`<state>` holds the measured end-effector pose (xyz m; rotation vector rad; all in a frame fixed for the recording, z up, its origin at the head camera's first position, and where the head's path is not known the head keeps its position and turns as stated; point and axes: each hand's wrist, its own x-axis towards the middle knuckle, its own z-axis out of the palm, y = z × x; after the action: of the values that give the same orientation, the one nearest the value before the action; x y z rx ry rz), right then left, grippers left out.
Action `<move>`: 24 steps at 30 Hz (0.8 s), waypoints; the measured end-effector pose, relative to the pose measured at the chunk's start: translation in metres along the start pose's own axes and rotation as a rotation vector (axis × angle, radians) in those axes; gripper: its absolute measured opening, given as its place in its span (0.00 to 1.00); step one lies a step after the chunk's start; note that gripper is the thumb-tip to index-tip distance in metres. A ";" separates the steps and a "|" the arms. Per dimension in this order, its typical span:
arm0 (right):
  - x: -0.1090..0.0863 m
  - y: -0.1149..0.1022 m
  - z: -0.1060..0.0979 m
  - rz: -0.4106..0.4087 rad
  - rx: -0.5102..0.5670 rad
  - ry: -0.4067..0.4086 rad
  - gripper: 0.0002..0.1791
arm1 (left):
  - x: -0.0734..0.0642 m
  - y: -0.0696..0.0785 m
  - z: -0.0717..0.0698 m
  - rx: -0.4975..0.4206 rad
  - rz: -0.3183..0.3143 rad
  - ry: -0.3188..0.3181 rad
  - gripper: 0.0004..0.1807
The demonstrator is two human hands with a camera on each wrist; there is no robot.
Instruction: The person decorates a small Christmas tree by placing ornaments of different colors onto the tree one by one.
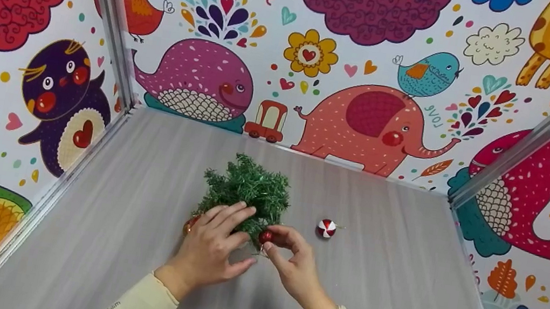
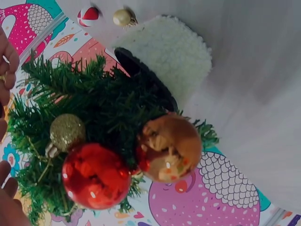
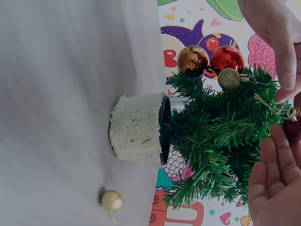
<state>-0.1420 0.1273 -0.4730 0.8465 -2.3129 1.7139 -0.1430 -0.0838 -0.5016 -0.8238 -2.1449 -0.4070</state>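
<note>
A small artificial Christmas tree (image 1: pixel 249 183) stands on the table in a fleecy white pot (image 3: pixel 138 129). Its branches carry a shiny red bauble (image 2: pixel 96 175), a shiny copper-gold bauble (image 2: pixel 168 147) and a small gold glitter bauble (image 2: pixel 67 133). My right hand (image 1: pixel 298 275) pinches a small dark red bauble (image 1: pixel 266 238) between thumb and fingers, close against the near right branches. A gold string loop shows at its top in the right wrist view. My left hand (image 1: pixel 209 248) lies over the near branches with its fingers extended and thumb apart.
A red-and-white striped bauble (image 1: pixel 326 228) lies to the right of the tree. A pale gold bauble (image 3: pixel 112 200) sits on the table near the pot, hidden in the head view. Printed panels (image 1: pixel 274 83) with metal corner rails (image 1: pixel 118 33) enclose the table's back and sides.
</note>
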 end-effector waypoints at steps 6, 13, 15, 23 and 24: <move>-0.001 0.000 0.002 0.017 0.046 -0.006 0.14 | -0.001 0.003 0.005 -0.011 -0.032 -0.013 0.21; -0.002 -0.002 0.002 0.026 0.077 -0.019 0.14 | -0.002 0.005 0.008 -0.015 -0.013 0.028 0.11; -0.003 -0.002 0.002 0.036 0.073 -0.020 0.14 | -0.002 0.005 0.009 -0.018 -0.012 0.043 0.06; -0.007 0.007 0.002 0.055 0.052 -0.017 0.15 | 0.000 0.001 0.005 -0.049 -0.039 0.109 0.02; -0.009 0.008 0.002 0.055 0.048 -0.021 0.15 | 0.001 0.001 0.004 -0.050 -0.041 0.115 0.02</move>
<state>-0.1388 0.1299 -0.4845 0.8202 -2.3383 1.7986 -0.1450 -0.0810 -0.5033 -0.7670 -2.0553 -0.5183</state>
